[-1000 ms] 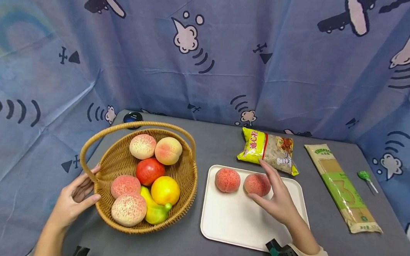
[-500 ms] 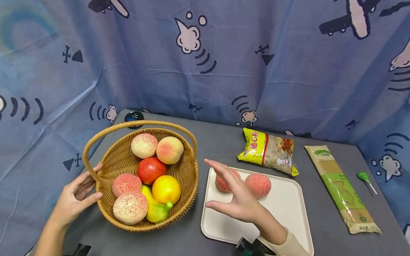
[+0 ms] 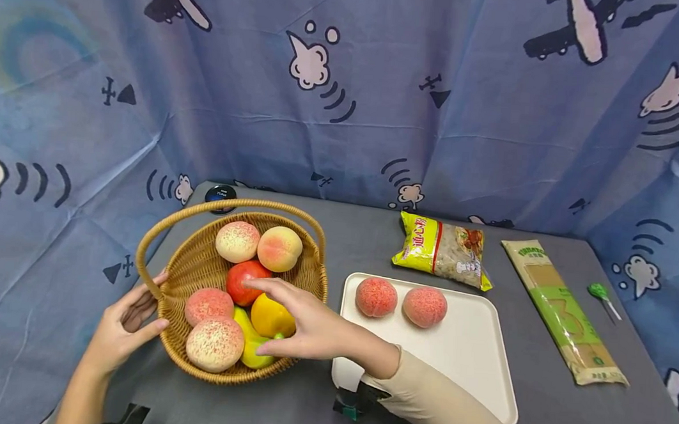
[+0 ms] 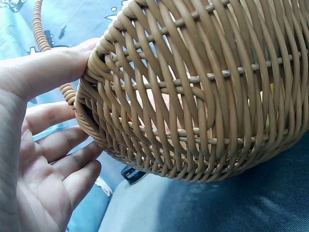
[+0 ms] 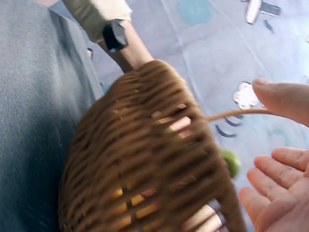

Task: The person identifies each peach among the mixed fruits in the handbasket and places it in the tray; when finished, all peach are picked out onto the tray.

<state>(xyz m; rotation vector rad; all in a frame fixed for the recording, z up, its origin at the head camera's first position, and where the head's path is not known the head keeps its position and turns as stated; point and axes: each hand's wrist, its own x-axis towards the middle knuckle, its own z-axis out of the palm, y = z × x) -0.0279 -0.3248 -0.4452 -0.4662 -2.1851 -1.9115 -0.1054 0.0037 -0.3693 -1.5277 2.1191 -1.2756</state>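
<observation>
My left hand (image 3: 118, 335) rests at the left end of the wicker basket (image 3: 316, 329), its thumb and fingertips touching near the handle base; in the left wrist view the hand (image 4: 46, 179) touches the basket wall (image 4: 217, 121). Over the basket's right side hovers my right hand (image 3: 316, 329), thumb and fingers spread, holding nothing, partly covering an orange (image 3: 267, 315) and a banana (image 3: 249, 342). A red fruit (image 3: 244, 280) and several peaches (image 3: 214, 344) also lie inside. In the right wrist view the hand (image 5: 280, 193) is beside the blurred basket (image 5: 145, 145).
A white tray (image 3: 441, 364) with two pink peaches (image 3: 425, 307) stands right of the basket. Behind it lies a yellow pasta bag (image 3: 444, 251); farther right are a long noodle pack (image 3: 564, 313) and a green lollipop (image 3: 598, 290). A dark tin (image 3: 220, 196) sits behind the basket.
My right hand has moved left from above the tray to over the basket, uncovering both pink peaches. The left hand and basket look nearly unmoved.
</observation>
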